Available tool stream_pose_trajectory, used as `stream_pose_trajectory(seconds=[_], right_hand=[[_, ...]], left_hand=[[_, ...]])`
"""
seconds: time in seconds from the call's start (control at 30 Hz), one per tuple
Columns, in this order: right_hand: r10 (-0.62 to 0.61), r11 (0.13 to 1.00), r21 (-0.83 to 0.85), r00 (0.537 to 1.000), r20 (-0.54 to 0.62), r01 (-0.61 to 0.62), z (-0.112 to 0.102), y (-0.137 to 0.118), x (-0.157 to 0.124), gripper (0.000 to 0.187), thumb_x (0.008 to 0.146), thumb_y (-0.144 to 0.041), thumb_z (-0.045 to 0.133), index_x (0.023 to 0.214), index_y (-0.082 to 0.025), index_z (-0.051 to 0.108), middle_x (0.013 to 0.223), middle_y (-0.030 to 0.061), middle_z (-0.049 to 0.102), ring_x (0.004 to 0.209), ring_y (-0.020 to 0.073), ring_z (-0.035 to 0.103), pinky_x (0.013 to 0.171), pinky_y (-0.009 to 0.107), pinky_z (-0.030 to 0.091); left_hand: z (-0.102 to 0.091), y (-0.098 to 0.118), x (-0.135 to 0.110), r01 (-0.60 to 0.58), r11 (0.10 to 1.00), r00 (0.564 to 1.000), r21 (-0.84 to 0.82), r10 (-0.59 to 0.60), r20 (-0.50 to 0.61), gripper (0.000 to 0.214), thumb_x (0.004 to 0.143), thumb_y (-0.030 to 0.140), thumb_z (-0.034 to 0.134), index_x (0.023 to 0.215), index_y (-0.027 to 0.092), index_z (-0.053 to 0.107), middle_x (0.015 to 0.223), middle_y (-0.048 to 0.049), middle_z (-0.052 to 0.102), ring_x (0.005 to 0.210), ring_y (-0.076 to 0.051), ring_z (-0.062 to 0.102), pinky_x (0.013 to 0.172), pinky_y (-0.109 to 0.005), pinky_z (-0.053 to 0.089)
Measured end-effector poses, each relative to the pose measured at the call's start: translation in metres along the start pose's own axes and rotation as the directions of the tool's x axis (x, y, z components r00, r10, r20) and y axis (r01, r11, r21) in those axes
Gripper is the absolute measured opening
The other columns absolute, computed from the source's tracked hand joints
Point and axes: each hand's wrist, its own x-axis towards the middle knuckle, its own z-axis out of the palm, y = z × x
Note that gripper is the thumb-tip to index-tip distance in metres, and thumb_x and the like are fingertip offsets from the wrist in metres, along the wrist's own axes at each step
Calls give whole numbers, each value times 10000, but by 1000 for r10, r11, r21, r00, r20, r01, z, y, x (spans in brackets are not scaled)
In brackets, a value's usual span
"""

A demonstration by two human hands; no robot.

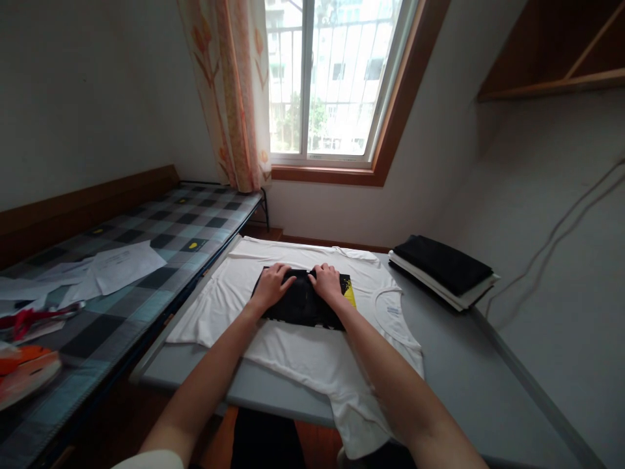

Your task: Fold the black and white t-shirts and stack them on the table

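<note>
A white T-shirt (293,355) lies spread over the grey table, its neckline to the right and one sleeve hanging past the front edge. On its middle is a black rectangular panel (297,306) with yellow at the right end; I cannot tell whether it is printed on or a separate piece. My left hand (272,285) rests flat on the panel's left part, fingers pointing away from me. On the right part lies my right hand (326,281), fingers stretched out and the thumb towards the left hand. Neither hand grips anything.
A stack of folded black and white items (442,270) stands at the back right of the grey table (469,384). Along the left is a bed with a checked cover (146,228), bearing papers (117,267) and an orange object (29,368). A window is behind.
</note>
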Motion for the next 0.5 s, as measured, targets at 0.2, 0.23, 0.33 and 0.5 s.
stream_pose_trajectory(seconds=[0.2,0.23,0.33,0.5], right_hand=[[-44,993,109,999,-9,44,3,-6,6,301,985,-315,346,1154,-181,555,1128,128,633,1053,251,553,889,368,360],[-49,988,143,999,-3,49,3,-7,7,311,992,-318,320,1169,-181,536,1118,122,642,1034,243,566,880,360,363],[-23,982,188,1000,1,23,8,-10,9,320,996,-329,298,1167,-181,525,1096,118,655,1011,242,577,866,353,371],[-33,948,311,992,-125,71,8,-2,12,298,964,-305,353,1131,-175,563,1084,107,649,1014,219,565,884,324,390]], left_hand=[[16,24,-7,-196,977,977,-85,202,71,402,958,445,424,1282,234,533,1343,-85,546,1249,-227,473,1023,-395,346],[15,25,-8,-186,979,980,-80,191,52,398,956,448,427,1269,231,543,1326,-89,552,1230,-232,482,1015,-398,350],[9,26,-8,-185,979,983,-82,186,5,355,950,457,432,1159,225,602,1215,-87,592,1129,-236,523,976,-396,373],[8,35,-12,-349,927,926,-137,364,102,282,905,453,524,1008,226,655,1044,-71,623,1018,-231,546,940,-382,392]])
